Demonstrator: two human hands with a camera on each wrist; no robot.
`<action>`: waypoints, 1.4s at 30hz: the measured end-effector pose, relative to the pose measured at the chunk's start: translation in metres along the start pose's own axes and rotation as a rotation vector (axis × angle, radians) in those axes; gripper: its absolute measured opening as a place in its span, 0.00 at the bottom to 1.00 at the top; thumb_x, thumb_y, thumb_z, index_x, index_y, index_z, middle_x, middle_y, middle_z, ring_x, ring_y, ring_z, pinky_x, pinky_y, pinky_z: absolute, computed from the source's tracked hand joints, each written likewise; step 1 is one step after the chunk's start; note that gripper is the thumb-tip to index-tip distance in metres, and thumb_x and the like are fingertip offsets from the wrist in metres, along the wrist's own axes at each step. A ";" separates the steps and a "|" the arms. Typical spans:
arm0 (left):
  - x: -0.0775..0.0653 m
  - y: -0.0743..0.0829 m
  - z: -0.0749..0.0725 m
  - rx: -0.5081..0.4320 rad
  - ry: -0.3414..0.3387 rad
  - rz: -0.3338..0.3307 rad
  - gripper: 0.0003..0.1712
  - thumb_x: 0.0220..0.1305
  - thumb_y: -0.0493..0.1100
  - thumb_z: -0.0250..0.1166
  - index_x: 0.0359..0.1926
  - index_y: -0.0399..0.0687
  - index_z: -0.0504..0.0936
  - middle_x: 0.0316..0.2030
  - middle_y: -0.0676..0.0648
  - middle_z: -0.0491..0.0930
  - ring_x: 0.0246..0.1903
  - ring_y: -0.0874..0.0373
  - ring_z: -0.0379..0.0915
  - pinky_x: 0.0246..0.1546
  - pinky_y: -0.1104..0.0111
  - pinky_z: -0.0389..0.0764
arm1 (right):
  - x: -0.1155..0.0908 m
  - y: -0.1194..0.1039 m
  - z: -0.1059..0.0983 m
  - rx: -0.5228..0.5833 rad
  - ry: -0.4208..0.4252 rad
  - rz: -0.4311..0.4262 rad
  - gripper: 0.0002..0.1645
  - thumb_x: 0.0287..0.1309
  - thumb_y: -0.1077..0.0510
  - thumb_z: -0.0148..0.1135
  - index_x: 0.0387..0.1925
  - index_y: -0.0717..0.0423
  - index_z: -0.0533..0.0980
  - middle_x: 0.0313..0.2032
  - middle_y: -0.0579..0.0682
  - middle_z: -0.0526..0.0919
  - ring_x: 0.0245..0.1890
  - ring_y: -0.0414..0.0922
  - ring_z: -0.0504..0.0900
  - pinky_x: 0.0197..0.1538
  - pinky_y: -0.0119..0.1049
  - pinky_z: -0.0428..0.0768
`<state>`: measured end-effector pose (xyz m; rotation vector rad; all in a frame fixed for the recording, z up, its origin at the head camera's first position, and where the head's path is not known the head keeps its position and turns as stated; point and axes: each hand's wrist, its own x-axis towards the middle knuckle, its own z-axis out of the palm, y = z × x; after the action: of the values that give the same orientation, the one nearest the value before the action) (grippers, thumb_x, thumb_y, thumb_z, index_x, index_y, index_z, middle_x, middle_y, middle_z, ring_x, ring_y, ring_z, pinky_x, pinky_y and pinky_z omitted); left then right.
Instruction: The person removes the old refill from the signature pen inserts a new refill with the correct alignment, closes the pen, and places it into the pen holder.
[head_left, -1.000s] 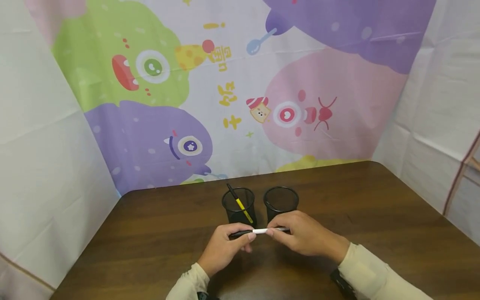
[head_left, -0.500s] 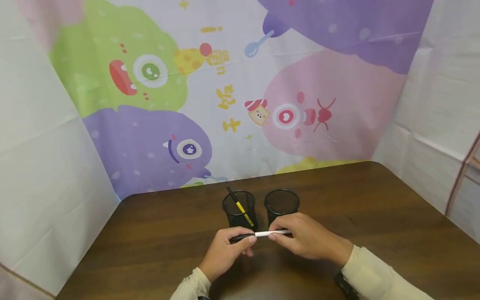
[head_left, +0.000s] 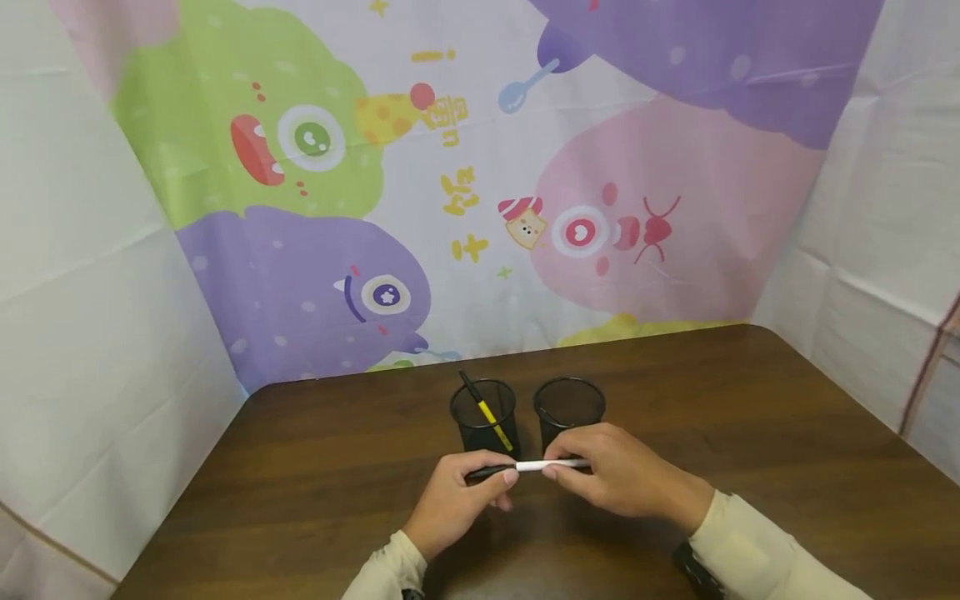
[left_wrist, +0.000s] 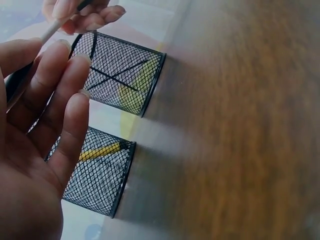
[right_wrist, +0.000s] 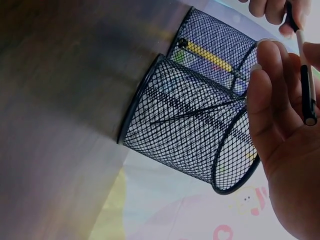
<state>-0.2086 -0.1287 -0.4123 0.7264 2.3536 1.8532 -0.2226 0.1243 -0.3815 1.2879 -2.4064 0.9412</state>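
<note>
A white pen with a black end (head_left: pixel 530 466) is held level between the two hands, above the table. My left hand (head_left: pixel 457 500) pinches the black end between thumb and index finger; its other fingers are loosely bent in the left wrist view. My right hand (head_left: pixel 626 479) pinches the white barrel, whose far end shows black past the thumb in the right wrist view (right_wrist: pixel 309 95). Just beyond the hands stand two black mesh pen cups. A yellow-and-black pen (head_left: pixel 492 423) leans in the left cup (head_left: pixel 472 440). Thin dark lines show through the mesh of the right cup (left_wrist: pixel 115 75).
The cups stand side by side on a dark brown wooden table (head_left: pixel 315 467). Behind the table hangs a cloth (head_left: pixel 480 308) printed with cartoon monsters, and white cloth (head_left: pixel 82 317) lines both sides.
Both hands keep their hold on the pen, and slightly more white barrel shows between the right thumb and index finger than a second ago. The head view has shifted slightly.
</note>
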 end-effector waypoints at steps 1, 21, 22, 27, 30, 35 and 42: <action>0.000 0.000 0.000 0.003 0.000 -0.002 0.13 0.68 0.44 0.68 0.48 0.41 0.86 0.31 0.33 0.84 0.27 0.56 0.83 0.34 0.67 0.83 | 0.000 0.000 0.000 -0.003 0.001 -0.003 0.03 0.67 0.53 0.65 0.35 0.41 0.79 0.27 0.29 0.75 0.24 0.29 0.71 0.28 0.27 0.74; -0.002 -0.003 -0.001 -0.037 0.031 0.089 0.10 0.68 0.40 0.66 0.43 0.36 0.86 0.27 0.33 0.83 0.25 0.58 0.82 0.32 0.66 0.84 | 0.000 0.001 0.002 0.026 -0.006 -0.013 0.03 0.68 0.52 0.64 0.35 0.42 0.80 0.27 0.30 0.75 0.23 0.30 0.70 0.27 0.26 0.74; -0.001 -0.003 -0.001 -0.039 0.030 0.088 0.09 0.68 0.40 0.67 0.43 0.37 0.86 0.28 0.32 0.83 0.25 0.58 0.83 0.32 0.66 0.84 | 0.000 0.001 0.002 0.026 -0.005 -0.012 0.03 0.68 0.52 0.64 0.35 0.42 0.79 0.27 0.30 0.75 0.23 0.30 0.70 0.27 0.26 0.73; 0.001 -0.002 -0.002 -0.040 0.034 0.084 0.10 0.68 0.40 0.67 0.43 0.36 0.86 0.29 0.30 0.82 0.25 0.57 0.83 0.32 0.67 0.84 | 0.000 0.000 0.001 0.022 0.005 -0.014 0.03 0.68 0.52 0.65 0.35 0.41 0.79 0.26 0.30 0.74 0.23 0.29 0.69 0.26 0.26 0.73; 0.002 -0.001 -0.003 -0.043 0.038 0.081 0.10 0.68 0.41 0.67 0.43 0.36 0.86 0.29 0.29 0.82 0.25 0.58 0.83 0.33 0.67 0.84 | 0.002 0.000 0.000 0.014 0.005 -0.010 0.03 0.67 0.52 0.65 0.35 0.41 0.79 0.26 0.30 0.74 0.23 0.29 0.69 0.26 0.26 0.73; 0.002 -0.001 -0.003 -0.049 0.047 0.073 0.09 0.68 0.40 0.67 0.41 0.37 0.86 0.28 0.32 0.83 0.25 0.58 0.82 0.33 0.66 0.84 | 0.001 -0.001 -0.002 0.011 -0.016 0.018 0.03 0.67 0.52 0.65 0.35 0.41 0.80 0.26 0.29 0.75 0.23 0.29 0.69 0.27 0.27 0.74; 0.002 -0.003 -0.004 -0.054 0.047 0.113 0.08 0.68 0.38 0.67 0.41 0.35 0.86 0.27 0.29 0.81 0.25 0.57 0.83 0.33 0.64 0.85 | 0.000 0.002 -0.004 0.013 -0.005 0.007 0.03 0.67 0.52 0.65 0.35 0.40 0.80 0.25 0.29 0.75 0.22 0.29 0.68 0.25 0.27 0.72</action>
<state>-0.2131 -0.1318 -0.4139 0.8358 2.3252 1.9923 -0.2243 0.1274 -0.3790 1.2892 -2.4142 0.9579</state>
